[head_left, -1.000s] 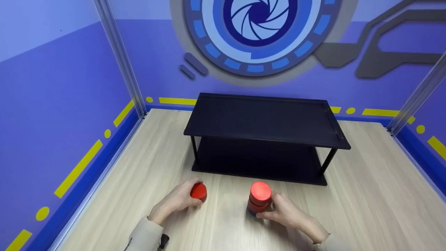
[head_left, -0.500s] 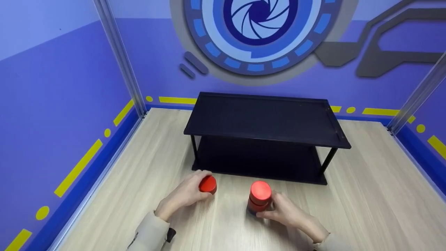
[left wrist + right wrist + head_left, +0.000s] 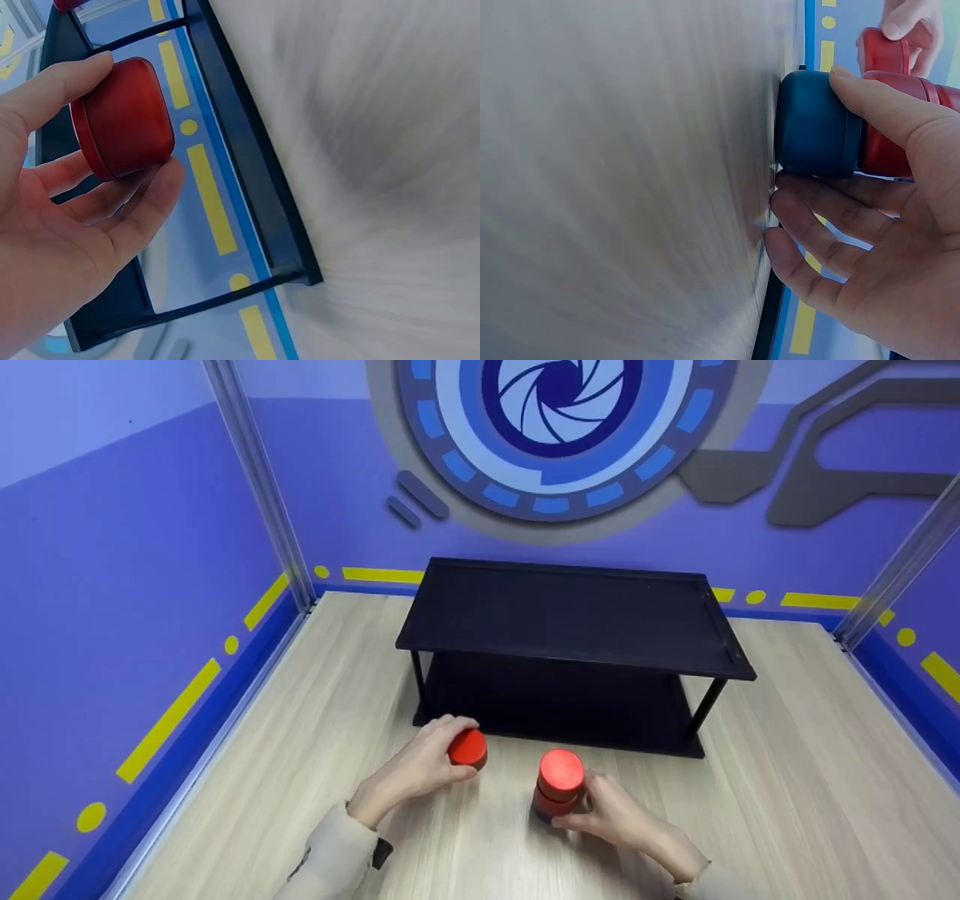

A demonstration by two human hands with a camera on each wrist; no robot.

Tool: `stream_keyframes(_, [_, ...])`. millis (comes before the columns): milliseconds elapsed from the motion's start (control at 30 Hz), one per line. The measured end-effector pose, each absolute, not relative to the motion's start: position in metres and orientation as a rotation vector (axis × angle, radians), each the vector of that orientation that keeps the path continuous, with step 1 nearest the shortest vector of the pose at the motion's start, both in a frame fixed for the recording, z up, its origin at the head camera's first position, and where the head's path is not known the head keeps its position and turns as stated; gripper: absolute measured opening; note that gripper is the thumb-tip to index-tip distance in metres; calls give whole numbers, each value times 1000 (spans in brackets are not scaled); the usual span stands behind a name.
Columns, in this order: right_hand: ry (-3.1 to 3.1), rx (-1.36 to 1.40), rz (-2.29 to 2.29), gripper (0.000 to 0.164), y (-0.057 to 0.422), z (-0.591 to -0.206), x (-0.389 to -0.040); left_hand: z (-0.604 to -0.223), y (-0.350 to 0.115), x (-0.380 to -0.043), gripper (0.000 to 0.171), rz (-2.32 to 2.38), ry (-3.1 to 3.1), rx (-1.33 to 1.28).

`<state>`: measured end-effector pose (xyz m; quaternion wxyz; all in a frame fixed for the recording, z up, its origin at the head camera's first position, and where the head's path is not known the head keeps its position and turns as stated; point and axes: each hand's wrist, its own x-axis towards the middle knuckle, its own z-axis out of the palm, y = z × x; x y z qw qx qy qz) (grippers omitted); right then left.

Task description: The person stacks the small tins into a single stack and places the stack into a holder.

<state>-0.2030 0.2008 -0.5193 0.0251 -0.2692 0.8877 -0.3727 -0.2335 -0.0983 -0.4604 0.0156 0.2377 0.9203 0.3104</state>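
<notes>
In the head view my left hand (image 3: pixel 420 761) holds a small red round tin (image 3: pixel 469 748) above the table, left of the stack. The left wrist view shows that red tin (image 3: pixel 131 120) tilted between thumb and fingers, with a seam near one end. My right hand (image 3: pixel 619 816) grips the lower part of an upright stack of tins (image 3: pixel 560 775), red on top. In the right wrist view a blue tin (image 3: pixel 814 124) forms the base on the table, with red (image 3: pixel 889 139) above it. How many red tins are stacked is hard to tell.
A black two-tier shelf (image 3: pixel 570 615) stands just behind both hands, its front edge close to the left hand. Printed blue walls (image 3: pixel 315 472) enclose the wooden table (image 3: pixel 787 780) at the back and sides.
My left hand has moved right and away from me with the red tin, nearer the stack and the shelf's front edge. The right hand and the stack have stayed put.
</notes>
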Motion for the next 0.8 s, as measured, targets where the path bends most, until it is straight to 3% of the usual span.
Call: stream_keyframes(800, [2761,-856,-1133,27,201,-518,-202,-441,-68,-233,57,939,2852,898])
